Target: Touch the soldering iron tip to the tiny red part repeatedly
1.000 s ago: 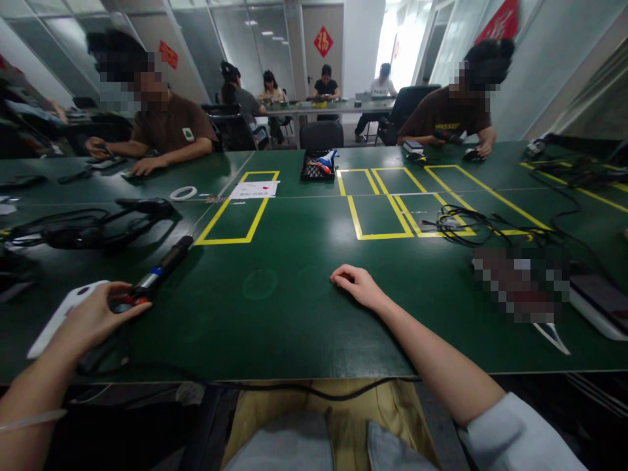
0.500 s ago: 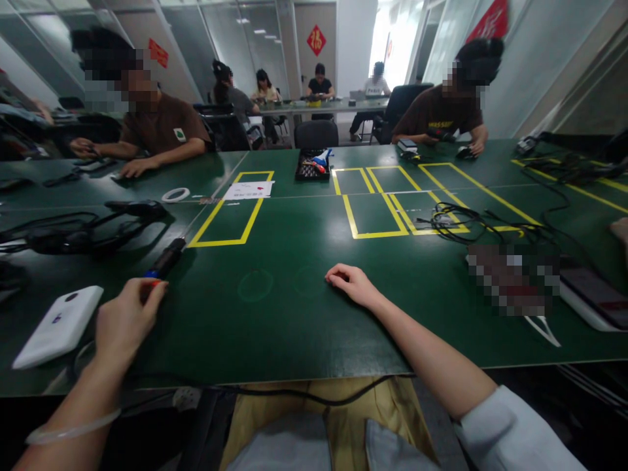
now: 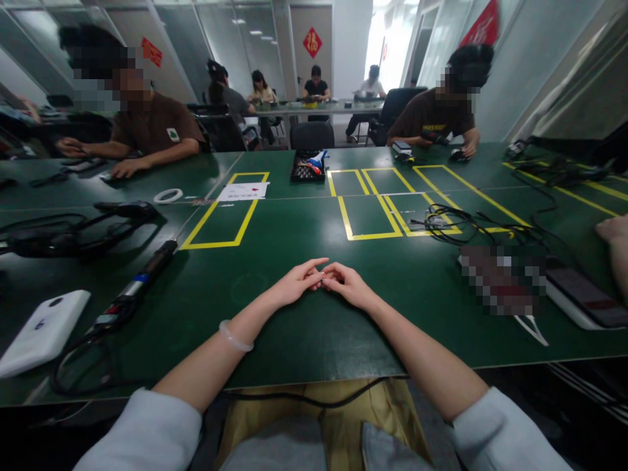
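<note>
My left hand (image 3: pixel 300 280) and my right hand (image 3: pixel 345 282) meet fingertip to fingertip above the green table (image 3: pixel 275 347). Between them is a tiny object (image 3: pixel 322 277) with a bit of red, too small to name; the fingers of both hands close on it. My left index finger stretches out past the pinch. To the left lies a long dark tool (image 3: pixel 140 281) with a blue band, its cable looping near the table edge. Beside it rests a white power bank (image 3: pixel 43 332).
Yellow tape outlines mark the table, with a paper sheet (image 3: pixel 244 191) on one. Farther back stands a black tray (image 3: pixel 307 167). Black cables (image 3: pixel 446 219) and a phone (image 3: pixel 586 288) lie right. Two people sit opposite; another person's hand (image 3: pixel 613 229) is at the right edge.
My left hand has left the dark tool at the left and moved right to meet my right hand. My right hand has stayed nearly in place. The view has shifted slightly.
</note>
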Tool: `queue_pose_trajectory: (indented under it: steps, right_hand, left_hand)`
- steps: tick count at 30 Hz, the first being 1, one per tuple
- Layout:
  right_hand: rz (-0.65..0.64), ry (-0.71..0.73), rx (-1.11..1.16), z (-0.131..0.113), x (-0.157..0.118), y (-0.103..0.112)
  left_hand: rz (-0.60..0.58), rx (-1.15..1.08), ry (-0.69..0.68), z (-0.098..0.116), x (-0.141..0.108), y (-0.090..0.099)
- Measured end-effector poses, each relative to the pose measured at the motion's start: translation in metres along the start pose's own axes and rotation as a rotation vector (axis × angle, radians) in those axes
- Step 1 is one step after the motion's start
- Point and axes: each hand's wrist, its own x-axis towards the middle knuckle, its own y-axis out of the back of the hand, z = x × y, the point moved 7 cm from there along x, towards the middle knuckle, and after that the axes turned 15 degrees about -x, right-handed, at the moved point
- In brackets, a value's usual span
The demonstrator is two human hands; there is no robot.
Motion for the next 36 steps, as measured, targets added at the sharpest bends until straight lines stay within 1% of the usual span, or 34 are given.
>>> queue_pose_trajectory:
  steps: [2, 5, 7, 14, 19, 24, 29, 36]
  right_hand:
    - [0.006, -0.006, 0.024, 0.002, 0.001, 0.0]
    - [0.023, -0.017, 0.052, 0.005, 0.001, -0.001]
    - [0.03, -0.019, 0.06, 0.005, 0.002, -0.002]
    - [0.055, -0.04, 0.036, 0.006, 0.002, -0.001]
    - [0.056, -0.03, 0.043, 0.004, 0.001, 0.0]
    - [0.09, -0.006, 0.085, 0.004, 0.002, 0.001]
    - [0.096, 0.035, 0.037, 0.001, 0.002, 0.002]
    - [0.098, 0.002, -0.05, 0.002, 0.002, 0.003]
  left_hand:
    - [0.025, -0.065, 0.009, -0.008, 0.003, -0.002]
    - [0.125, -0.159, 0.03, -0.017, 0.0, 0.005]
    - [0.169, -0.212, 0.053, -0.02, -0.003, 0.009]
    - [0.234, -0.279, 0.114, -0.022, -0.007, 0.012]
    - [0.245, -0.295, 0.074, -0.022, -0.006, 0.012]
    - [0.206, -0.245, 0.047, -0.019, -0.006, 0.009]
    - [0.207, -0.235, 0.036, -0.016, -0.007, 0.007]
    - [0.179, -0.069, -0.01, -0.005, -0.008, 0.005]
